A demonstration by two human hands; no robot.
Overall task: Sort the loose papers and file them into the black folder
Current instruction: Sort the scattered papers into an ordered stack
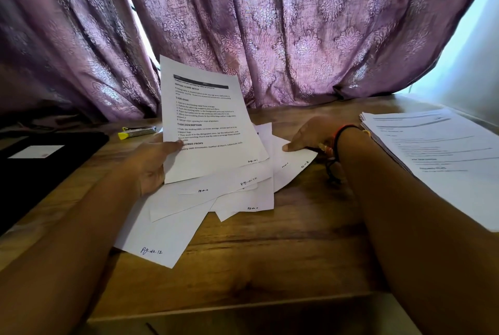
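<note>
My left hand (151, 164) grips a printed sheet (208, 118) by its lower left edge, thumb on top, and holds it tilted up above the table. Under it lies a fanned heap of loose papers (172, 226), each with a handwritten page number at a corner. My right hand (310, 136) pinches the edge of one sheet (294, 164) at the heap's right side. The black folder (40, 170), shut and bearing a white label, lies at the left of the wooden table (270, 253).
A neat stack of printed pages (442, 156) sits at the table's right. A yellow highlighter (137, 131) lies behind the heap, near the folder. Purple patterned curtains (270, 24) hang along the table's far edge. The table's front edge runs just below my forearms.
</note>
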